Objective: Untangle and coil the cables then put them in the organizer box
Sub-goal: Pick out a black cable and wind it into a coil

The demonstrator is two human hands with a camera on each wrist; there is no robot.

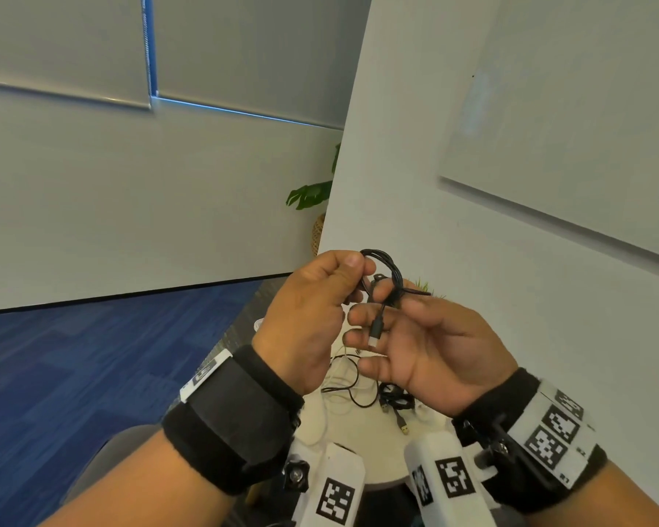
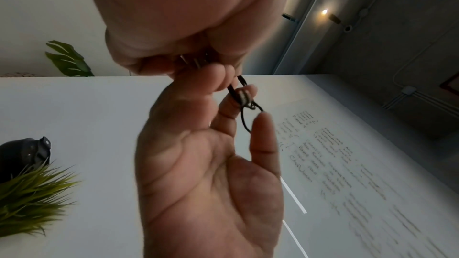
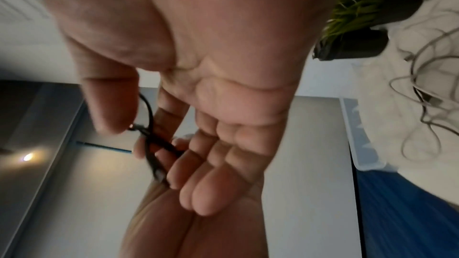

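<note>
I hold a small black cable up in the air between my two hands, above the round white table. My left hand has its fingers curled, thumb and forefinger pinching one side of the coiled loop. My right hand pinches the bundle from the other side near the top, with its remaining fingers loosely spread and the palm turned toward me. One plug end of the cable hangs down across my right fingers. From the left wrist view the loop shows as a thin black ring by my fingertip, with what looks like a pale tie or connector on it, though the blur makes that hard to confirm.

Below my hands, on the table, lies a loose tangle of other cables, black and white strands crossing each other, with a gold-coloured USB plug at the near edge. In the right wrist view a small potted plant stands near the tangle on the table, and a translucent box edge sits at the table's side. A whiteboard hangs on the wall to my right.
</note>
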